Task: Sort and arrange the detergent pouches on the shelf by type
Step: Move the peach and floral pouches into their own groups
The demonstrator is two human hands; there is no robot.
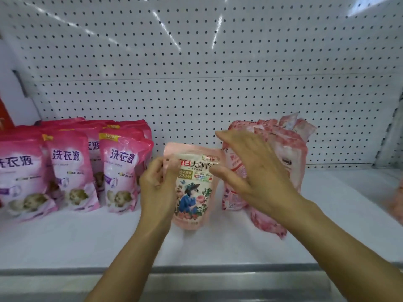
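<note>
left hand [157,185] pinches a pale pink floral detergent pouch [193,188] upright mid-shelf. right hand [254,171], fingers spread and relaxed, rests against a leaning pile of matching pink pouches [283,149]. magenta pouches [72,166] stand toward the white shelf's [87,240] left end.

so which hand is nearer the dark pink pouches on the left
Left. The left hand grips the light pink pouch just beside the dark pink pouches; the right hand is farther right.

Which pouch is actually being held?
The pale pink pouch with the blue-dressed figure, pinched by the left hand; it stands apart between both groups.
</note>
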